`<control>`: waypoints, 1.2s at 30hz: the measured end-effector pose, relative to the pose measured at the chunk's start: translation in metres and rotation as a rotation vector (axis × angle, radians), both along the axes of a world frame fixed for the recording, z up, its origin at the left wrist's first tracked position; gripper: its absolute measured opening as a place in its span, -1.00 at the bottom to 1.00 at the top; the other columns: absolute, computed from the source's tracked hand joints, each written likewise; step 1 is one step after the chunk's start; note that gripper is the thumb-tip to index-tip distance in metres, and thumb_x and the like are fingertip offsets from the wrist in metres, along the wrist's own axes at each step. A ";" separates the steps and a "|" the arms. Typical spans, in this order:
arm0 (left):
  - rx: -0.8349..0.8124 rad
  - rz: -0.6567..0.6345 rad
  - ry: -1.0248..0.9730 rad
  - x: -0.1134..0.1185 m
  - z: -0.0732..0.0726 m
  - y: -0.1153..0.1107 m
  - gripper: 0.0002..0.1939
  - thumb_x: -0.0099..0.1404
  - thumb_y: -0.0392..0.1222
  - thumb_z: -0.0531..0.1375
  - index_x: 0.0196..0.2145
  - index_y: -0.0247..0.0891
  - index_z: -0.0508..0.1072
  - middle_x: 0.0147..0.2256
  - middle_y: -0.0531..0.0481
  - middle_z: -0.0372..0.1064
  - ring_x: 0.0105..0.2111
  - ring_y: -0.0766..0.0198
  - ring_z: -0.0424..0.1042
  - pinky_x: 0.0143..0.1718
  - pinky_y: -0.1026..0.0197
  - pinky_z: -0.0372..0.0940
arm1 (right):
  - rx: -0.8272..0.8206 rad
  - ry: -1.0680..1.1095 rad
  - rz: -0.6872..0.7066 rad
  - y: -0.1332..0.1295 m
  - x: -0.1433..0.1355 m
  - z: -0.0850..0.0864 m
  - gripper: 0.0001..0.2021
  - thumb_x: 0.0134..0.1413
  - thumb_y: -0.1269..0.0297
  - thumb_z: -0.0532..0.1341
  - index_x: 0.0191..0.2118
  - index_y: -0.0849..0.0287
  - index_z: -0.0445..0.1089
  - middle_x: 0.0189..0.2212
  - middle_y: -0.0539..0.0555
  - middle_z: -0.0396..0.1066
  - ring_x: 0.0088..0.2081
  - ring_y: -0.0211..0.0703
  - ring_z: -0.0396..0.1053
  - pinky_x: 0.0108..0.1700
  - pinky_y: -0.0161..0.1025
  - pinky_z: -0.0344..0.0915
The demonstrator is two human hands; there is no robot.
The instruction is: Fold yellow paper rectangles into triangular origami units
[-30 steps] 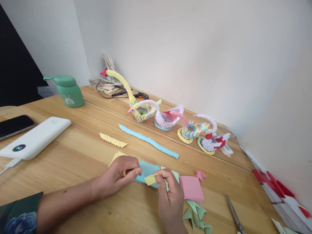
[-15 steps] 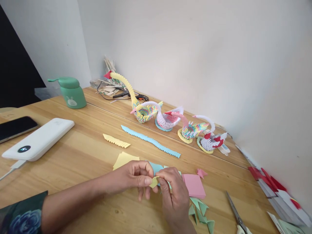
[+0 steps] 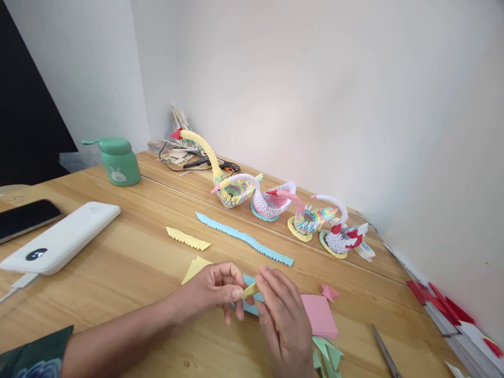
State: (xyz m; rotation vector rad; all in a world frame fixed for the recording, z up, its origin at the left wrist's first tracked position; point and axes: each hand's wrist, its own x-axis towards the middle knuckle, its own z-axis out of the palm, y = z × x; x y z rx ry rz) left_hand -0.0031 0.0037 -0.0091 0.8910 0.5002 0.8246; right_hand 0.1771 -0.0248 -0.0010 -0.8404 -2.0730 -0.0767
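Observation:
Between my two hands is a small folded piece of yellow paper (image 3: 250, 290). My left hand (image 3: 218, 290) pinches its left end between thumb and forefinger. The fingers of my right hand (image 3: 284, 315) lie along its right end, thumb below, partly hiding it. Under and behind the hands are blue paper sheets (image 3: 249, 281), largely covered. A stack of yellow paper (image 3: 195, 269) shows behind my left hand. Right of my right hand lie a stack of pink paper (image 3: 321, 316), a folded pink piece (image 3: 329, 293) and several folded green pieces (image 3: 328, 354).
Farther back lie a yellow pleated strip (image 3: 188, 239) and a long blue pleated strip (image 3: 244, 237). Several paper swans (image 3: 271, 202) stand along the wall. Scissors (image 3: 384, 347) lie at right. On the left are a white power bank (image 3: 66, 236), a phone (image 3: 27, 218) and a green cup (image 3: 120, 165).
My right hand's fingers have straightened and come over the yellow paper, which now looks narrower, seen more edge-on. My left hand keeps its pinch. The whole view has tilted slightly upward.

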 end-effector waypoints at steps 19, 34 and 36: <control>0.033 0.095 0.055 0.000 0.000 0.001 -0.73 0.15 -0.06 0.25 -0.29 -0.31 0.38 -0.37 -0.02 0.44 -0.47 0.33 0.42 -0.50 0.31 0.35 | -0.009 0.015 0.000 0.002 -0.001 0.008 -0.79 0.04 0.59 0.12 -0.36 0.11 0.39 -0.43 0.03 0.48 -0.34 -0.16 0.36 -0.19 -0.10 0.30; 0.167 0.106 0.523 -0.001 0.005 0.002 -0.58 0.11 0.09 0.16 -0.55 -0.38 0.49 -0.69 0.06 0.32 -0.73 0.43 0.17 -0.68 0.37 0.10 | -0.027 -0.025 -0.064 0.004 -0.002 0.000 -0.79 0.05 0.55 0.14 -0.30 0.09 0.42 -0.33 0.08 0.45 -0.25 -0.08 0.32 -0.25 -0.10 0.34; 0.202 0.132 0.559 -0.001 0.005 0.001 -0.59 0.14 0.07 0.13 -0.53 -0.38 0.51 -0.69 0.06 0.30 -0.72 0.42 0.17 -0.66 0.37 0.11 | -0.075 -0.012 -0.073 0.005 -0.002 -0.002 -0.79 0.05 0.53 0.15 -0.28 0.09 0.43 -0.29 0.10 0.43 -0.22 -0.07 0.31 -0.24 -0.09 0.32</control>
